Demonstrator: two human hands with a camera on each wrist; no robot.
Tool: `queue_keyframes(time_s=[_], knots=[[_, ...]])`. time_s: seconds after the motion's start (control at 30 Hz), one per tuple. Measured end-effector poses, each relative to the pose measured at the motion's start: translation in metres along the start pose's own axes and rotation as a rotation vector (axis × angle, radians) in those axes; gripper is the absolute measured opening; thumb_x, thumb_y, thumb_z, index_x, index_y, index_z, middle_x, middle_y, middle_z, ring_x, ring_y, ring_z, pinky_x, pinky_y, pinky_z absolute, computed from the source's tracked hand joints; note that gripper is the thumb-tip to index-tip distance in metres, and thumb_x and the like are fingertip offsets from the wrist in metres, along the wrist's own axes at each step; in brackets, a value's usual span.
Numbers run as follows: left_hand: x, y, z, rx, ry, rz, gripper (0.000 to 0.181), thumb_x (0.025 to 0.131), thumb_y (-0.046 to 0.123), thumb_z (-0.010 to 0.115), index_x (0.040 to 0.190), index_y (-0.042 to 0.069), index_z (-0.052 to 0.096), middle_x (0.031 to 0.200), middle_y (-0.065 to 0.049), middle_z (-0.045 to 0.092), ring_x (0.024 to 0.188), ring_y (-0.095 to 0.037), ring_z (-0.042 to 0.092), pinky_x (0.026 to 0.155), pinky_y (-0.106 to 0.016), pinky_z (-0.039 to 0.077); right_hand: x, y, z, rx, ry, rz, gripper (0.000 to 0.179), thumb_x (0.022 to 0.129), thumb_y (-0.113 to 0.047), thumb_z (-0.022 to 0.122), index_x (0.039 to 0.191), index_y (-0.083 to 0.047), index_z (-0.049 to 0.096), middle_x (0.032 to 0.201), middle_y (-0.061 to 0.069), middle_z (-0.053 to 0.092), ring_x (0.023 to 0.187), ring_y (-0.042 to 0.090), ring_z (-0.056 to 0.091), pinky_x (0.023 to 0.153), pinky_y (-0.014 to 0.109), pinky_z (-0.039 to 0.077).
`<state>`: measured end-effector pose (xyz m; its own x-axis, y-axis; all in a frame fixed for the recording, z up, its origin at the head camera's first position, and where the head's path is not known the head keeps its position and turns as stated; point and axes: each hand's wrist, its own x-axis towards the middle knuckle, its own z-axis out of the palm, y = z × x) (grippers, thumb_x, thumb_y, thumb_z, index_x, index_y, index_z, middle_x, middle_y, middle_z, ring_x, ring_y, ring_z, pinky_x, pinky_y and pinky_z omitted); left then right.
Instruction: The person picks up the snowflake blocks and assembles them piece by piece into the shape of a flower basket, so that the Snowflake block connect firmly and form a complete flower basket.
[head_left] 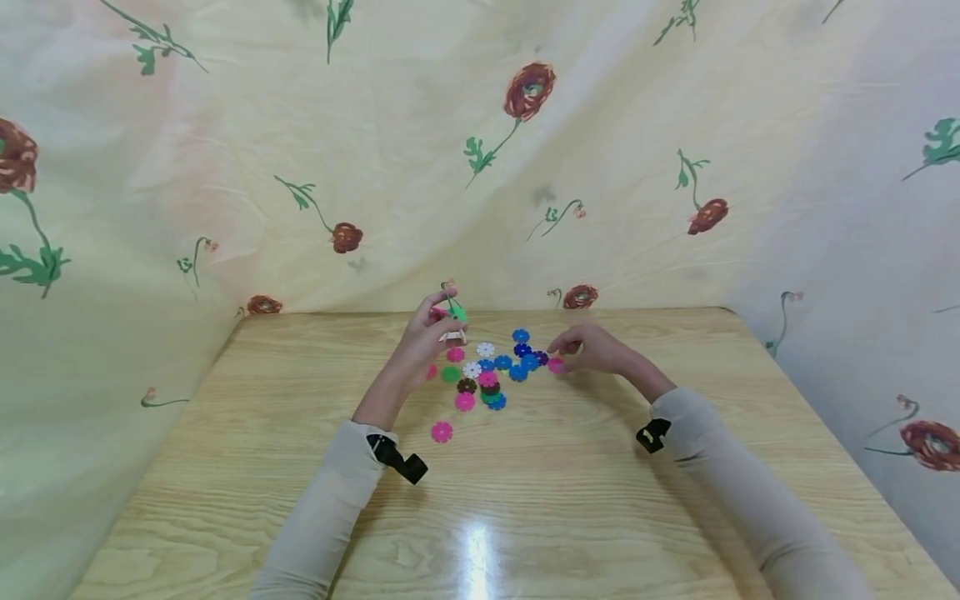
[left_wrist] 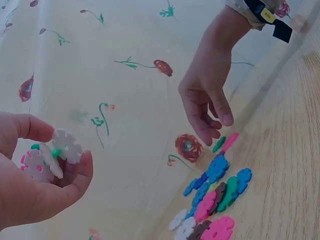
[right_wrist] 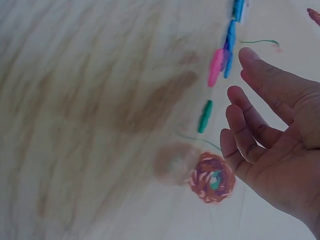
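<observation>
My left hand (head_left: 417, 342) holds a small build of joined flower-shaped plastic discs (left_wrist: 68, 146), raised above the far part of the table. White, green and pink pieces show in it, with fingers and thumb around them in the left wrist view. My right hand (head_left: 596, 348) hovers at the right end of the loose discs, fingers loosely bent and nothing between them. Closest to it lie a pink disc (right_wrist: 215, 67) and a green disc (right_wrist: 205, 116). Between the hands are spread several blue discs (head_left: 518, 372), a white disc (head_left: 485, 349) and a brown disc (head_left: 467, 386).
The wooden table (head_left: 570, 500) reaches back to a floral cloth (head_left: 420, 150) hanging behind and at both sides. A single pink disc (head_left: 442, 432) lies nearer than the others. Black straps (head_left: 397, 458) circle both wrists over light sleeves.
</observation>
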<state>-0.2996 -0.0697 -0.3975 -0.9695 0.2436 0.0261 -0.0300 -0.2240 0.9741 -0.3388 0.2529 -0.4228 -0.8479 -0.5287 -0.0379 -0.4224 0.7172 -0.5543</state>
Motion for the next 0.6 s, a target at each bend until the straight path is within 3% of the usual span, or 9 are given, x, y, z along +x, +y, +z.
queue_keyframes(time_s=[0.13,0.4,0.6], knots=[[0.0,-0.001,0.0,0.011,-0.001,-0.002,0.052,0.101,0.007,0.056,0.15,0.017,0.041,0.103,-0.006,0.051,0.1,-0.035,0.057,0.085,-0.03,0.056,0.004,0.008,0.005,0.002,-0.013,0.039,0.03,0.086,-0.01,0.081,0.114,0.0,0.075,0.101,0.013,0.071,0.092,0.023,0.058,0.081,0.033,0.049],[0.0,-0.001,0.0,0.031,-0.001,-0.001,0.051,0.101,0.008,0.055,0.15,0.019,0.042,0.102,-0.004,0.052,0.096,-0.024,0.06,0.083,-0.028,0.058,0.008,0.013,0.009,0.008,-0.022,0.038,0.02,0.086,-0.008,0.08,0.104,-0.001,0.077,0.097,0.01,0.074,0.084,0.018,0.061,0.077,0.032,0.055],[0.0,-0.001,0.0,0.031,-0.007,0.003,0.049,0.102,0.008,0.054,0.149,0.017,0.042,0.1,-0.004,0.054,0.096,-0.026,0.06,0.083,-0.03,0.056,0.007,0.013,0.011,0.061,-0.021,0.032,0.016,0.085,-0.005,0.081,0.099,-0.001,0.075,0.094,0.011,0.073,0.083,0.018,0.062,0.076,0.028,0.055]])
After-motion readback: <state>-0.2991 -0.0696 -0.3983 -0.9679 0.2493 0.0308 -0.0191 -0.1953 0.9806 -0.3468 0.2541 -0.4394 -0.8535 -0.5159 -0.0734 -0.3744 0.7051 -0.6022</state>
